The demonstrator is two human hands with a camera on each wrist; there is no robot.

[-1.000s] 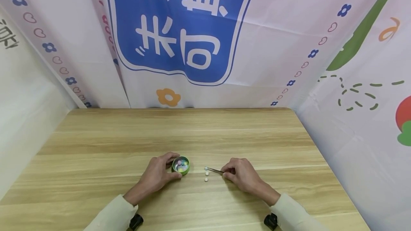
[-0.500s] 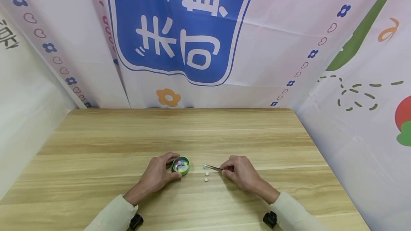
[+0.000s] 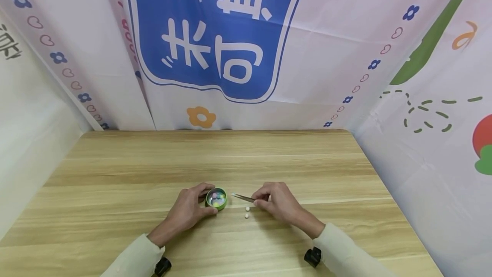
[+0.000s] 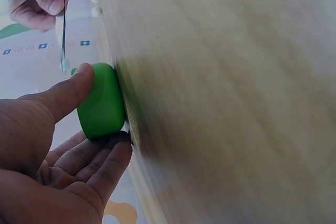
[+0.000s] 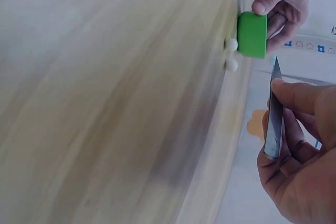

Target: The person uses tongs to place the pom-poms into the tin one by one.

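My left hand point(image 3: 188, 207) holds a small round green tin point(image 4: 102, 103) between thumb and fingers, its open top facing up on the table. Several pastel balls point(image 3: 217, 198) in pink, yellow and teal lie inside it. With thumb and fingers my right hand point(image 3: 278, 202) pinches metal tweezers point(image 5: 274, 114), their tips pointing left toward the tin. A tiny pale-blue ball point(image 4: 65, 65) sits at those tips, just right of the tin's rim and above the table. Two white balls point(image 5: 231, 54) rest on the wood below the tweezers in the head view.
The wood-grain table point(image 3: 153, 161) runs back to a white printed cloth point(image 3: 315, 72) with a blue panel. More cloth hangs at the left and right sides. A black strap device point(image 3: 313, 257) sits at the right wrist, another point(image 3: 163, 266) at the left.
The right hand and tweezers have lifted the pale-blue ball from beside the white balls and carried it left toward the tin. My left hand and the tin stay put.
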